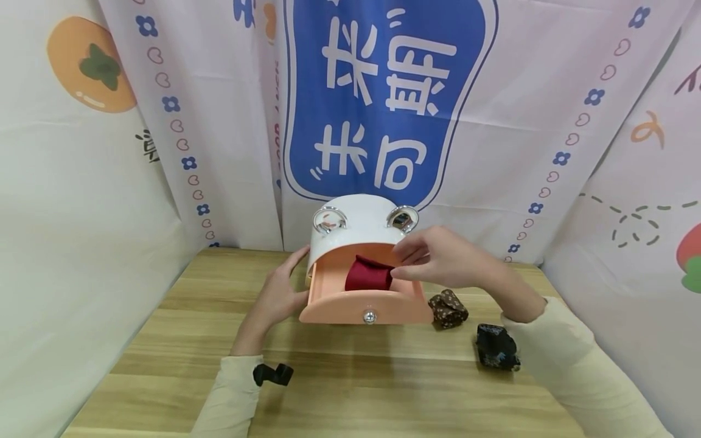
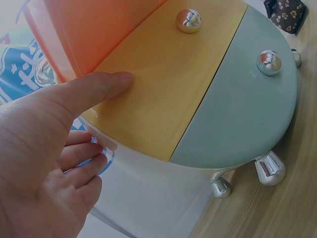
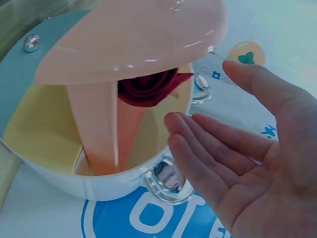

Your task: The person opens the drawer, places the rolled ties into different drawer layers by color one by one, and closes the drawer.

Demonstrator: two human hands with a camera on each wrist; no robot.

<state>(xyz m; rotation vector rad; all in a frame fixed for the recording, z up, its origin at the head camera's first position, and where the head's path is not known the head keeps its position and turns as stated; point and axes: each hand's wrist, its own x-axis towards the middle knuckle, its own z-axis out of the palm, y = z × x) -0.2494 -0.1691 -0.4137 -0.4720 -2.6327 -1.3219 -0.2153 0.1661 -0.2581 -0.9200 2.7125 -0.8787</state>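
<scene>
At frame centre, the left hand (image 1: 276, 298) rests open-fingered against the white drawer box (image 1: 356, 228). The right hand (image 1: 438, 255) hovers open and empty over the pulled-out pink drawer (image 1: 378, 307), beside the red roll (image 1: 369, 275).

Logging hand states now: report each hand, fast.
Left hand: open, thumb pressed on the yellow drawer front, steadying the drawer box.
Right hand: open, holding nothing, beside the red cloth roll.

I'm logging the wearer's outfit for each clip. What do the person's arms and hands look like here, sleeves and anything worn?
Both arms wear long cream sleeves ending at the wrists. The left hand and right hand are bare: no gloves or rings visible. A small black mount sits on the left sleeve near the wrist.
</scene>
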